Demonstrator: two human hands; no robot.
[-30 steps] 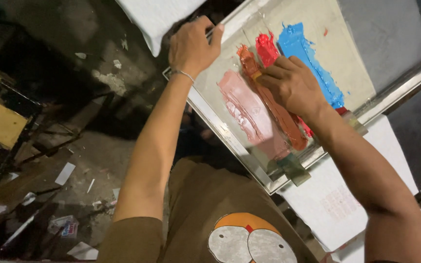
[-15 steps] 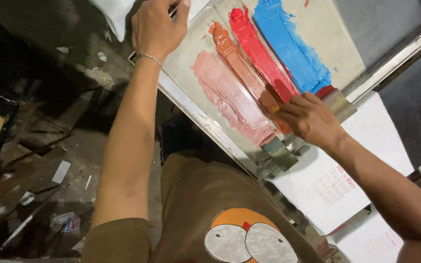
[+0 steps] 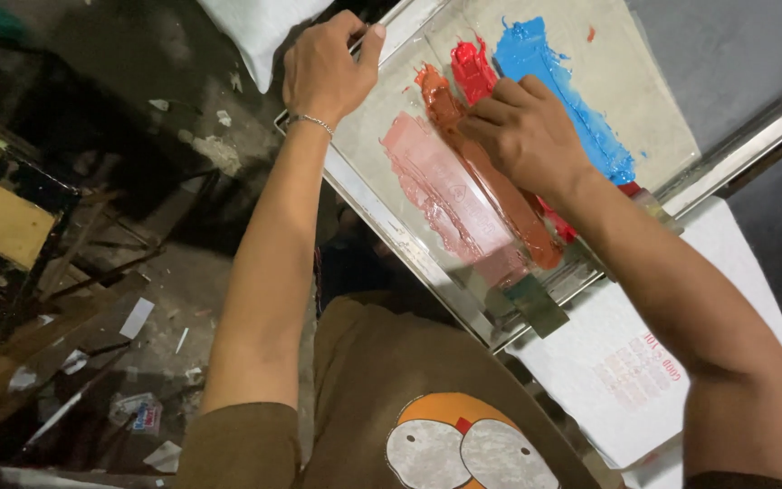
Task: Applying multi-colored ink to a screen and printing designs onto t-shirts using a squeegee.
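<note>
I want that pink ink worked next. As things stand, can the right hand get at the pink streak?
Probably yes. The right hand rests on the orange streak right beside the pink streak, and nothing lies between them on the screen frame.

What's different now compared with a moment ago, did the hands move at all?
The right hand had drawn down to the near end of the paint streaks half a second ago; now it is back up at their far end, over the red and orange. The left hand kept its grip on the edge of the screen frame. The pink, orange, red and blue streaks look unchanged.
</note>
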